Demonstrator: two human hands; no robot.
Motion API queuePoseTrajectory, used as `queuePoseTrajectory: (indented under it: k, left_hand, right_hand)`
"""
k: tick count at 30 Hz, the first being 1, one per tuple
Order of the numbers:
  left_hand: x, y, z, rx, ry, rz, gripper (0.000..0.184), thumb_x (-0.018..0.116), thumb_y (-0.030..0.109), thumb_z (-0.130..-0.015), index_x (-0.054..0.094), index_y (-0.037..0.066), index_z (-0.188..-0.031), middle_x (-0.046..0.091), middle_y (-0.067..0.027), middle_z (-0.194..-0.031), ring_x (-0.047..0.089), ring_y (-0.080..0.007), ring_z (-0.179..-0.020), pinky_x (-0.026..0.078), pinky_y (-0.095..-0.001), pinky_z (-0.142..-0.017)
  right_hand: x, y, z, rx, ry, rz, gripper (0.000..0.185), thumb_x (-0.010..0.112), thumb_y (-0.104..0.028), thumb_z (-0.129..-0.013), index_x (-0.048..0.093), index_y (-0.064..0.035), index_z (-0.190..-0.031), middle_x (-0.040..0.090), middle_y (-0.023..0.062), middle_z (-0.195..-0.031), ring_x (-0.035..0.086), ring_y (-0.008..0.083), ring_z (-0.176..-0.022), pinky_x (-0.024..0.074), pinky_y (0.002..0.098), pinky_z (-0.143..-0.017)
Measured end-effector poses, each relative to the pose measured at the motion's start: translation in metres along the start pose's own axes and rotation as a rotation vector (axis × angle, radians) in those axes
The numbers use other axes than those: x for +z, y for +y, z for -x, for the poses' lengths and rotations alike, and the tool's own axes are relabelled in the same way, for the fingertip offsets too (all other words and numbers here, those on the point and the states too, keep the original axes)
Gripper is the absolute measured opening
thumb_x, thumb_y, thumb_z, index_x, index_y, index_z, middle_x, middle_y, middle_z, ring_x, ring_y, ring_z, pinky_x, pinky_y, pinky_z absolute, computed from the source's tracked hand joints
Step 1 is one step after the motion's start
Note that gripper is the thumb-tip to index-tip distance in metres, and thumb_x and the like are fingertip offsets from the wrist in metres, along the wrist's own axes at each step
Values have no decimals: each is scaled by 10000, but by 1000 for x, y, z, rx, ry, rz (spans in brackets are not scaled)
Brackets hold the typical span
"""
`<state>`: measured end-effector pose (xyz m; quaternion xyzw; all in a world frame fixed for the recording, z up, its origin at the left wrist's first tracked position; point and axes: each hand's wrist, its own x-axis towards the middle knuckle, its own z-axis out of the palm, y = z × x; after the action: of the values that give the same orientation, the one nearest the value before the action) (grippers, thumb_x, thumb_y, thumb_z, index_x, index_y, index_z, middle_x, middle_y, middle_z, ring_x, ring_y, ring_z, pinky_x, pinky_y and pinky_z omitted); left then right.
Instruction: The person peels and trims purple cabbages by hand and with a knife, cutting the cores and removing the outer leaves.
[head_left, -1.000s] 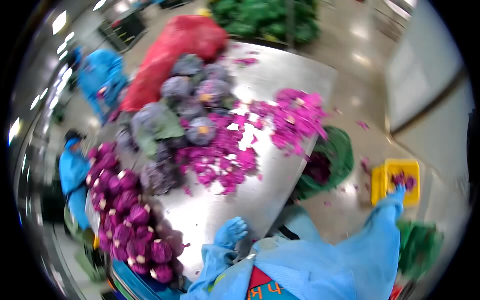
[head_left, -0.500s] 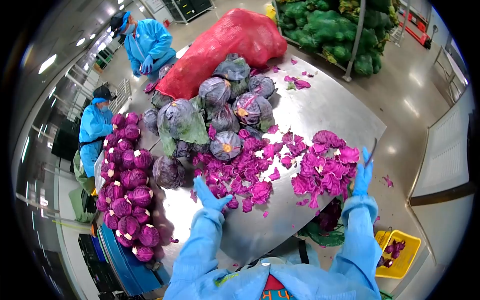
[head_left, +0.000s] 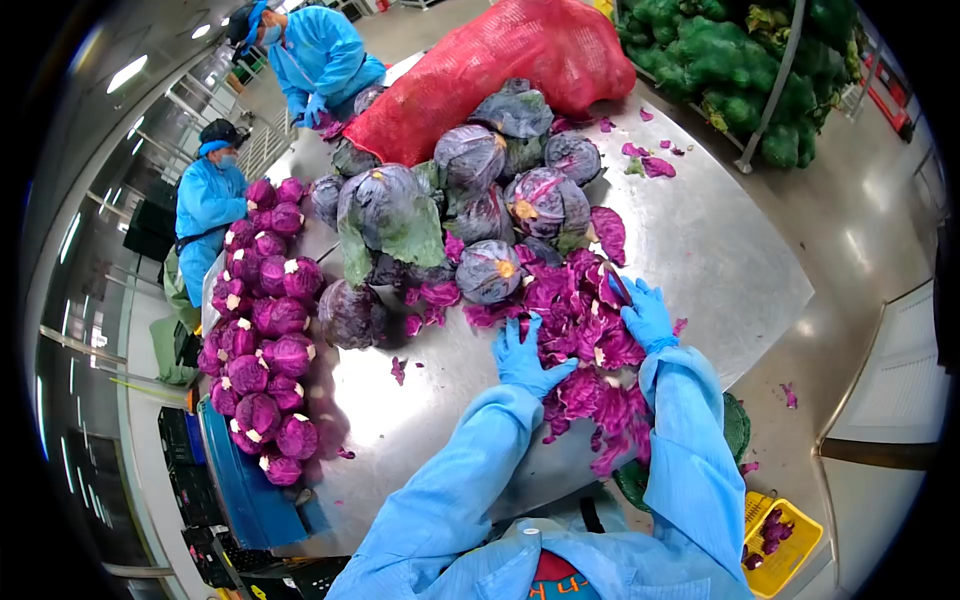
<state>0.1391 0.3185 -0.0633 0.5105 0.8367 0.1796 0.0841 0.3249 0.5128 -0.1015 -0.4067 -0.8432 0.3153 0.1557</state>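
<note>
A heap of loose purple cabbage leaves (head_left: 598, 350) lies on the metal table, gathered between my two hands and trailing over the near edge. My left hand (head_left: 530, 362) presses against the heap's left side with fingers spread. On the right side, my right hand (head_left: 650, 318) touches the leaves and holds a slim dark knife (head_left: 620, 291), mostly hidden among them. Beyond the heap sit several untrimmed red cabbages (head_left: 548, 208) with dark outer leaves. Trimmed purple cabbages (head_left: 281, 317) with pale cut stems are stacked at the left.
A full red mesh sack (head_left: 490, 75) lies across the table's far side. Beneath the near edge, a green net bag (head_left: 738, 428) partly shows. A yellow crate (head_left: 795, 555) with leaf scraps stands on the floor. Two co-workers in blue (head_left: 325, 55) are at the left.
My hands have moved inward from both sides, bunching the scattered leaves into a denser heap. Part of it now hangs at the near edge. The view has shifted slightly.
</note>
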Motion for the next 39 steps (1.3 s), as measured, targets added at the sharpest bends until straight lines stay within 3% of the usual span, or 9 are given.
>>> queuePoseTrajectory:
  k: [9,11,13,17,21,24,29,35,39]
  left_hand:
    - [34,148,117,90,-164,215,1015,622,705,-680,330,143,-1473,95,-288,-1533,147,-589,-1334,146,-656,-1083]
    - [20,160,128,333,-742,36,932,614,681,-708,410,138,-1437,38,-273,-1555,91,-584,-1360,142,-690,-1070]
    - [6,143,139,582,-901,359,803,613,630,-771,496,125,-1384,212,-255,-1535,226,-486,-1383,229,-608,-1097]
    - [-49,62,105,344,-1427,848,579,661,343,-895,492,77,-1380,560,-109,-1345,512,-195,-1235,383,-331,-1064]
    - [-68,-22,42,-84,-742,1171,498,661,263,-915,519,38,-1337,581,-73,-1279,528,-158,-1175,414,-306,-1031]
    - [-93,-43,-28,-208,-237,1339,359,653,125,-914,584,4,-1245,615,-43,-1189,569,-119,-1072,459,-245,-953]
    - [-110,-34,-140,-86,-320,1017,504,681,210,-887,520,8,-1320,627,-92,-1180,588,-155,-1059,469,-281,-937]
    - [-74,17,-264,425,88,297,819,818,392,-660,476,74,-1333,480,-185,-1328,477,-358,-1222,408,-419,-1020]
    - [-80,58,-289,274,-126,-176,1099,864,474,-533,339,122,-1432,352,-226,-1427,375,-406,-1295,367,-501,-1045]
  right_hand:
    - [-95,18,133,-145,-141,3,593,560,-110,-751,559,-199,-1338,528,174,-1349,458,374,-1249,332,436,-1085]
    - [-112,49,187,-77,-157,71,599,555,-99,-742,571,-214,-1330,508,166,-1373,450,365,-1255,334,441,-1085]
    - [-138,54,228,30,-231,27,587,560,-101,-748,580,-229,-1320,534,149,-1352,493,364,-1220,349,455,-1076]
    - [-163,34,252,223,38,260,479,596,-130,-813,597,-151,-1291,644,82,-1073,606,237,-912,480,365,-866]
    - [-146,-35,182,517,513,-397,584,595,-146,-856,481,-273,-1414,612,44,-836,526,155,-685,495,295,-645]
    - [-107,7,92,444,495,-273,626,627,-128,-839,451,-235,-1431,590,-6,-836,512,92,-631,464,266,-529]
    - [-55,35,-104,475,340,-670,587,609,-73,-802,512,-127,-1378,582,-16,-825,533,103,-573,426,249,-448]
    - [-30,13,-284,-30,500,-767,423,596,-84,-876,593,-82,-1299,652,-6,-1052,561,80,-836,465,228,-765]
    - [-66,-44,-323,13,114,-1036,420,643,-171,-892,597,-73,-1298,619,6,-1229,541,109,-1063,405,243,-953]
